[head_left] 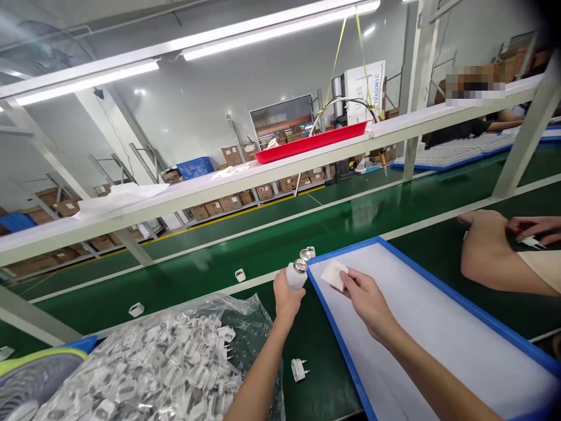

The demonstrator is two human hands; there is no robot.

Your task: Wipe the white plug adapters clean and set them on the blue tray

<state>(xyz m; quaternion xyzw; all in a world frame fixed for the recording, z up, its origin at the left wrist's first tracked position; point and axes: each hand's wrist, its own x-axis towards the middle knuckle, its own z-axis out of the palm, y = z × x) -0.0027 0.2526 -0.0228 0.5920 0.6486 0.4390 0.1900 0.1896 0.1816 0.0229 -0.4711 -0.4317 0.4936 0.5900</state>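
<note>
My left hand (287, 298) is wrapped round a white bottle (296, 277) with a metal top, its lid tipped up. Pinched between the fingers of my right hand (366, 298) is a folded white wipe (333, 275), held over the blue-rimmed tray (346, 345) lined with white. A white plug part (300, 370) with two pins lies on the green table between my left forearm and the tray. To the left, a clear plastic bag (249, 310) spreads beneath a heap of white plug parts (166, 362).
White housings (136, 310) sit spaced along the green belt (184, 280). A shelf (210, 187) with a red tray (315, 142) crosses above it. A fan (39, 380) stands at lower left. A co-worker's arm (495, 251) reaches in from the right, and the hand beyond it holds a white plug part.
</note>
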